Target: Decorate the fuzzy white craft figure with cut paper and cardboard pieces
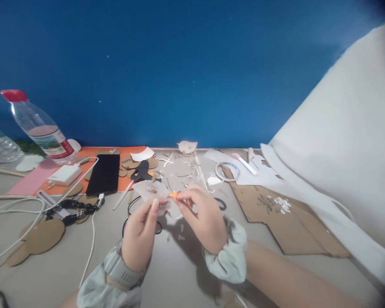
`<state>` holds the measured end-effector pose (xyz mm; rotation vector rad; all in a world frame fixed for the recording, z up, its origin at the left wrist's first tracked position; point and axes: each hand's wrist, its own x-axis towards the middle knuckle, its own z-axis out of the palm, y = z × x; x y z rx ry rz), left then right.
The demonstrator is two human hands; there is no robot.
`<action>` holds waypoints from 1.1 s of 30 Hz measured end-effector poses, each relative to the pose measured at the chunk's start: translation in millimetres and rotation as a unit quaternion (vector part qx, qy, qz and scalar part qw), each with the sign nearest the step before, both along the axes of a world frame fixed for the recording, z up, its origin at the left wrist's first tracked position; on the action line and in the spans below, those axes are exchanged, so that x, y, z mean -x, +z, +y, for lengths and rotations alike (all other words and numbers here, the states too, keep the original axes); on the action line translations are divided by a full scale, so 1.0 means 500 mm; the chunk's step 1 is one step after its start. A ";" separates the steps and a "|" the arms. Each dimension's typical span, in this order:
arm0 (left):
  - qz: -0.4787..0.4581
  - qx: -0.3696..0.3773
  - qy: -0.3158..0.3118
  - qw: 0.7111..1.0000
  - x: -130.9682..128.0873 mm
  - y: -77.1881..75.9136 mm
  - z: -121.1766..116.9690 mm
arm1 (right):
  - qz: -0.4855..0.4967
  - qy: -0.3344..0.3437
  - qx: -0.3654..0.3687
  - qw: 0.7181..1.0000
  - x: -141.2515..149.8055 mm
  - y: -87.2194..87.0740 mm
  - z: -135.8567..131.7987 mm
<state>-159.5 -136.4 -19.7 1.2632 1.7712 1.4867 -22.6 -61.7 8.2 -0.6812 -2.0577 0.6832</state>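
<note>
My left hand (139, 235) is closed, thumb against fingers, on a thin whitish translucent sheet piece (149, 187) with a small brown patch on it. In my right hand (202, 216), thumb and fingertips pinch a small orange piece (173, 195) whose kind I cannot make out. Its tip points left, close to the sheet piece; whether they touch I cannot tell. Both hands are above the middle of the table. Just beyond the left hand lies a black plastic tool (141, 171). Black loops of cord (130, 206) lie beneath the sheet piece.
A black phone (103, 174), white charger (65, 175) and plastic bottle (45, 128) stand or lie left. Round cardboard pieces (45, 236) are at lower left. Right are a tape ring (217, 171), a marker (245, 164) and cardboard (295, 231). A blue wall (192, 72) rises behind.
</note>
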 end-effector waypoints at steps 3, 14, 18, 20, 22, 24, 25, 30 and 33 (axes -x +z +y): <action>-0.010 0.002 -0.002 1.000 -0.001 -0.001 0.000 | -0.010 0.010 -0.054 0.998 -0.023 -0.003 0.010; -0.318 0.051 -0.179 0.930 -0.008 -0.014 -0.001 | -0.016 0.123 -0.138 0.983 -0.052 -0.038 0.021; -0.401 0.063 -0.246 0.880 0.001 -0.015 0.004 | -0.016 0.162 -0.155 0.975 -0.056 -0.041 0.033; -0.409 0.064 -0.263 0.871 0.003 -0.014 0.006 | -0.021 0.173 -0.157 0.972 -0.059 -0.043 0.039; -0.405 0.066 -0.271 0.871 0.004 -0.013 0.008 | -0.032 0.183 -0.157 0.970 -0.060 -0.043 0.043; -0.399 0.064 -0.273 0.873 0.004 -0.013 0.009 | -0.040 0.190 -0.156 0.968 -0.061 -0.040 0.043; -0.398 0.062 -0.272 0.874 0.004 -0.013 0.009 | -0.040 0.191 -0.155 0.969 -0.061 -0.037 0.042; -0.324 0.063 -0.237 0.914 0.004 -0.010 0.006 | -0.031 0.100 -0.050 0.993 -0.061 0.001 0.027; -0.185 0.054 -0.202 0.960 0.002 -0.007 0.002 | -0.119 0.042 0.083 0.989 -0.060 0.033 0.024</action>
